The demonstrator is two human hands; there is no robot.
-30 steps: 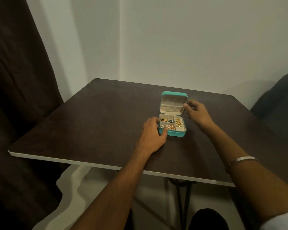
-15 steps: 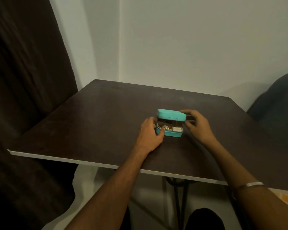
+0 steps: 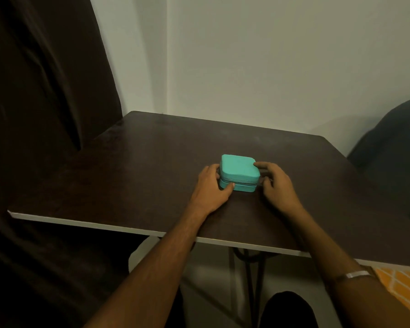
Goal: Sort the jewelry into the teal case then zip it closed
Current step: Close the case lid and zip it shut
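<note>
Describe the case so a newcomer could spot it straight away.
Start at the dark square table. Right of its middle, between the left hand and right hand, sits the teal case, lid down. It is the only bright-coloured thing on the tabletop.

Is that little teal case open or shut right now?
Shut: the teal case has its lid down flat on the base, only a thin seam showing. Whether it is zipped cannot be told.

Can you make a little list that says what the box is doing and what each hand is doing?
box: teal case, lid down, on the table
zip: cannot tell if zipped
left hand: grips the case's left side, thumb on its front
right hand: finger on the lid's right corner, other fingers curled by its right side
jewelry: none in sight
</note>
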